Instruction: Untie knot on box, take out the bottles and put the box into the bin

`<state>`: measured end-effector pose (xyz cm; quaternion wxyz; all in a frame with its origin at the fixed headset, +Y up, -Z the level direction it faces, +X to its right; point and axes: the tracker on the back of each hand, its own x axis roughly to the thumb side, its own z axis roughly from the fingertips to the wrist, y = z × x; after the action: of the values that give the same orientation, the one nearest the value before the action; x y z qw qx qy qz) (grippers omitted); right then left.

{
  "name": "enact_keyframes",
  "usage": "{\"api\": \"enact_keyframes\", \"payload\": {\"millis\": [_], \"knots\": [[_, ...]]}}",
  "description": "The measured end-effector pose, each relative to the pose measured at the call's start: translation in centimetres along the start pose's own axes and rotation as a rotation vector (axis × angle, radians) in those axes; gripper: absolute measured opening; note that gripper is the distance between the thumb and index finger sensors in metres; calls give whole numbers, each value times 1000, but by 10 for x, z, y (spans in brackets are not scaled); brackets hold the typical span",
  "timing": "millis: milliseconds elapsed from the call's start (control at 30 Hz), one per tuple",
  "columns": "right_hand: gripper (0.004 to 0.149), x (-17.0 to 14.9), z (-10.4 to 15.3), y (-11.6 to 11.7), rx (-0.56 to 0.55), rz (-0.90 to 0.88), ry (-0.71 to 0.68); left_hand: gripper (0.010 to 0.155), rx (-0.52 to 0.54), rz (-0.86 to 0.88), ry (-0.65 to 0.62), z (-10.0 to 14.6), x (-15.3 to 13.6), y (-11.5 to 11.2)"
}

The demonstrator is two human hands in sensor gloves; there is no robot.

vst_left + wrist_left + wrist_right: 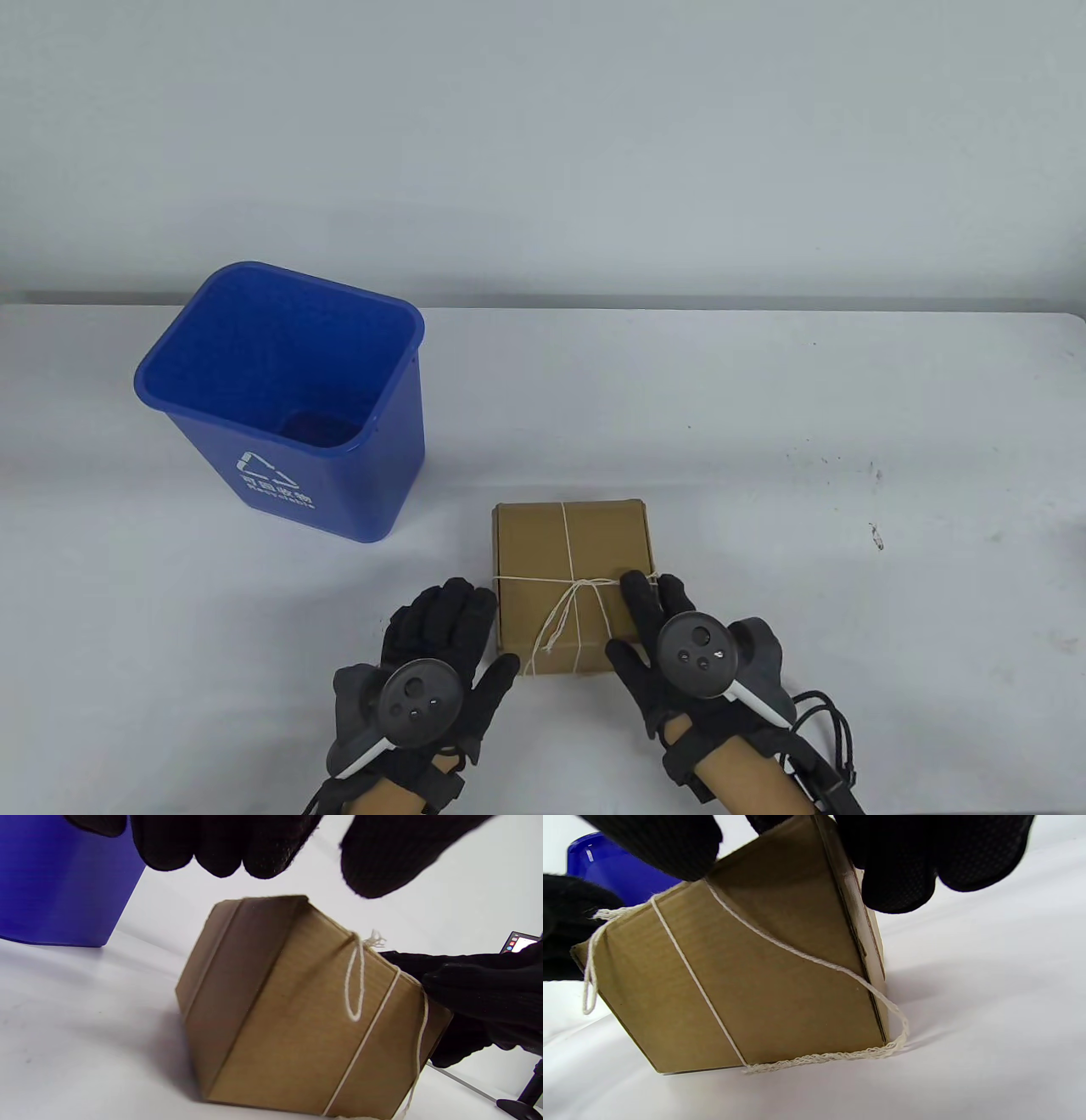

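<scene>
Our right hand (670,632) fingers rest straight on the square corrugated box (543,552) beside its twine knot (585,586); our left hand (437,637) hovers relaxed, contents hidden.

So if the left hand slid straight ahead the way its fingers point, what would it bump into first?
Probably nothing close: the left hand points just past the box, toward bare table. Depth is unclear, so it might brush the box's left side.

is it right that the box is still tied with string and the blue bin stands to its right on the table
Not quite. The bin stands to the left of the box, a bit farther back, as the table view shows. The rest holds: the string is still tied round the box, and both stand on the table.
</scene>
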<state>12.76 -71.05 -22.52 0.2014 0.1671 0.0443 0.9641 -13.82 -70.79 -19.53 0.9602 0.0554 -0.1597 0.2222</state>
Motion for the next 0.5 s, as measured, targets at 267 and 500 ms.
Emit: {"api": "enact_keyframes", "payload": {"millis": [267,500], "knots": [[72,21,7,12,26,20,-61,82,-6,18,-16,0,0,0],[72,21,8,12,23,21,-73,84,-24,48,-38,-4,0,4]]}}
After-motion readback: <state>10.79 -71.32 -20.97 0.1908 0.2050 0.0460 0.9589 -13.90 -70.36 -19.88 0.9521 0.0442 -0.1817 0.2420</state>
